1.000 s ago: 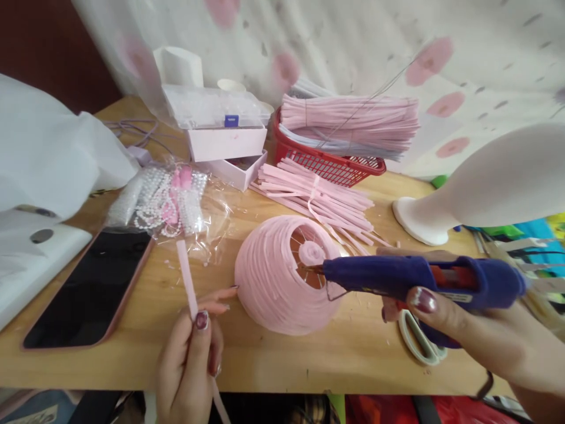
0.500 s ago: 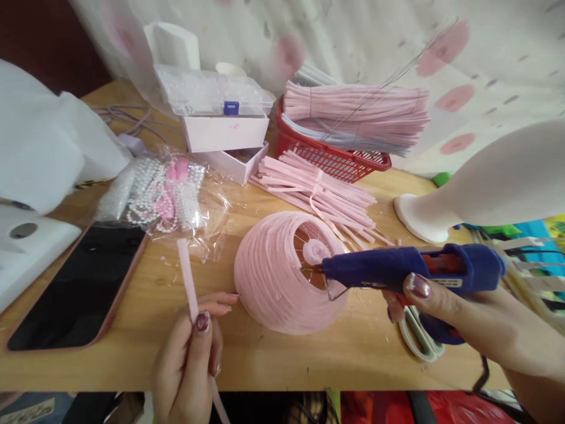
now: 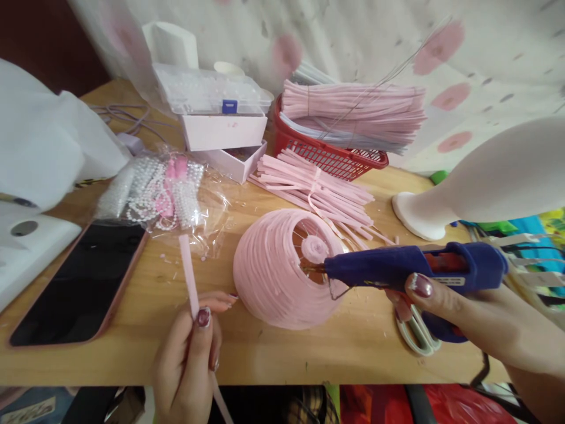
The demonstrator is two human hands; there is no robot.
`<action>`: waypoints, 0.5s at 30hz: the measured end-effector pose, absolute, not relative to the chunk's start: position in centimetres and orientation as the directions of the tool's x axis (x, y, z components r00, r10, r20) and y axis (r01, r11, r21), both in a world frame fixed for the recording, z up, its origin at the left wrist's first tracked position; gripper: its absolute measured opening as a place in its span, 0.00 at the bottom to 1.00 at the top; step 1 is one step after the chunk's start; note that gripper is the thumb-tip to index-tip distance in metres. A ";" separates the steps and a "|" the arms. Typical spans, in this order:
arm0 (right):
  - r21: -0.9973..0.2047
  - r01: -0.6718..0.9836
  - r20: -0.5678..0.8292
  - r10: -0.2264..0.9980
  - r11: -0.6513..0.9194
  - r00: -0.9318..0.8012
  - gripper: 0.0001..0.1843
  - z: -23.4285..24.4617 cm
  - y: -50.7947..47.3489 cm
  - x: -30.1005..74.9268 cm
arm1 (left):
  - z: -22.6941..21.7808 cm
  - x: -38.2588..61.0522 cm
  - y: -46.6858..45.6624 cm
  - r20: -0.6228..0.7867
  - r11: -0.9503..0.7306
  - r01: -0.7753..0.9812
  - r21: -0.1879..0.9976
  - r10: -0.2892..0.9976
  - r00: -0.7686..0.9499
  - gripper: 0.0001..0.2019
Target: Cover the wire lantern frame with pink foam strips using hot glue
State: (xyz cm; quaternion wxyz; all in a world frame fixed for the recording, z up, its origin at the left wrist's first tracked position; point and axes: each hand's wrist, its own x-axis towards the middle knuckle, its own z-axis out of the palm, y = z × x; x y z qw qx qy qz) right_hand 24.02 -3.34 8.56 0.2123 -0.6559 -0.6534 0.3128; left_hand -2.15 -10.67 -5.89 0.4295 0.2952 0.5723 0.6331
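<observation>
Pink dome (image 3: 269, 277) partly hidden by glue gun (image 3: 379, 267).

A craft-making corner, in a home or a small workshop; which one is unclear. A wooden table (image 3: 273, 365) carries handwork supplies: a bundle of pink strips (image 3: 313, 188), a red basket (image 3: 326, 159) loaded with more, bagged strings of white beads (image 3: 143, 191), a clear compartment box (image 3: 207, 97) and scissors (image 3: 424, 338). A blue glue gun (image 3: 415, 268) is in use above it. Flower-patterned cloth (image 3: 353, 41) hangs behind, giving a homely look.
</observation>
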 end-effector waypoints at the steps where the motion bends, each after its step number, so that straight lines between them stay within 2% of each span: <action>1: -0.691 0.720 -0.176 0.982 -0.068 -0.075 0.29 8.5 -3.3 24.5 | -6.1 -2.3 -10.7 -0.094 0.005 -0.198 0.980 0.891 -0.443 0.11; 5: -0.693 0.717 -0.169 0.983 -0.068 -0.070 0.26 8.3 -2.9 25.3 | -6.5 -2.8 -10.6 -0.012 -0.054 -0.159 0.986 0.922 -0.387 0.11; 8: -0.703 0.711 -0.118 0.987 -0.007 -0.106 0.25 8.5 -2.8 24.7 | -6.6 -2.8 -10.5 -0.003 -0.056 -0.147 0.987 0.926 -0.377 0.11; 15: -0.719 0.693 -0.118 0.973 0.055 -0.200 0.25 8.9 -2.6 23.3 | -6.9 -3.0 -10.7 0.029 -0.079 -0.123 0.989 0.931 -0.364 0.11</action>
